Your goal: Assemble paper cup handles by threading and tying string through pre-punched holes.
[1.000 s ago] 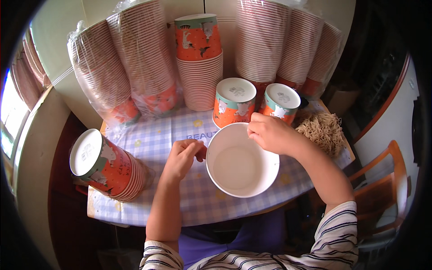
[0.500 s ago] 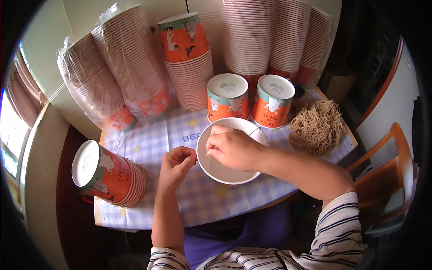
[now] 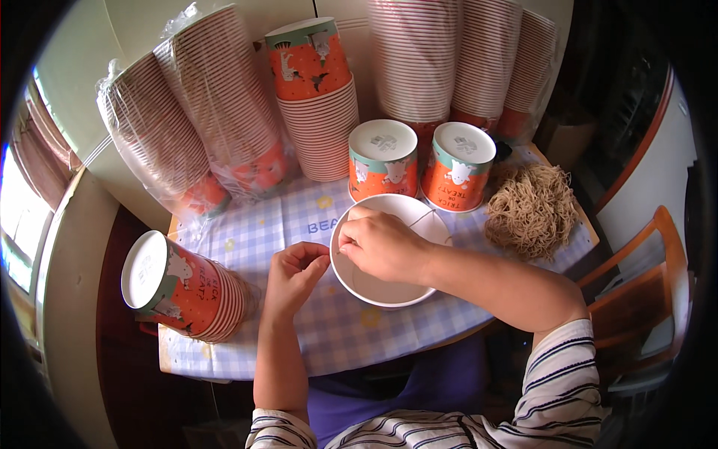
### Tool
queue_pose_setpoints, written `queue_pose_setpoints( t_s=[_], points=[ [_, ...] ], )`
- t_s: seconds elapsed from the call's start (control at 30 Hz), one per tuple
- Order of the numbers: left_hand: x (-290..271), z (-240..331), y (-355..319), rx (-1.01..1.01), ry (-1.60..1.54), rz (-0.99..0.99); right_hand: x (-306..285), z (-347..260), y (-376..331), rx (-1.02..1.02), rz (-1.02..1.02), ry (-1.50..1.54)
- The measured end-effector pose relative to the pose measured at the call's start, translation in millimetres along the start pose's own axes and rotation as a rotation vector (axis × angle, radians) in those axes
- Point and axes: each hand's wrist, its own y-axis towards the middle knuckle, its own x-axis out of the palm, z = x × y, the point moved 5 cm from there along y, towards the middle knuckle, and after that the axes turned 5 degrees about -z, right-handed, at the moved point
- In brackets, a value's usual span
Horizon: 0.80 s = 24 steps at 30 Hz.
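Note:
In front of me a white paper bucket [image 3: 385, 292] stands with its open mouth up. My right hand [image 3: 381, 243] reaches over the mouth, fingers closed in a pinch at the left inner wall. A thin tan cord [image 3: 423, 218] shows inside near the right rim and runs behind this hand; a small tan tip pokes out below the fingertips. Outside the bucket, my left hand [image 3: 296, 273] has thumb and fingers pressed together against the left wall just below the rim. What lies between those fingers is hidden.
A tangled heap of tan cords [image 3: 532, 212] lies at the right. Two upturned orange buckets [image 3: 383, 161] stand behind the white one. One bucket stack [image 3: 191, 288] leans at the left; several tall stacks [image 3: 318, 138], some bagged, line the wall. A wooden chair [image 3: 643, 299] stands at right.
My right hand has shifted slightly left and up at the inner wall, and the cord stretch near the right rim sits differently. The left hand stays at the outer wall. The view has shifted slightly.

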Motion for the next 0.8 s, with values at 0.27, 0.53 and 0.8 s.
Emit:
queue_pose_setpoints(
  t_s=[0.27, 0.53, 0.8],
  points=[
    [0.2, -1.0, -0.6, -0.021, 0.054, -0.008, 2.2, 2.8, 1.8, 0.044, -0.002, 0.028],
    [2.1, 2.4, -2.4, 0.035, 0.073, 0.0, 6.0, 4.9, 4.1, 0.056, -0.017, 0.023],
    [7.9, 24.5, -10.8, 0.136, 0.486, 0.084, 5.4, -0.9, 6.6, 0.073, -0.1, 0.079]
  ],
)
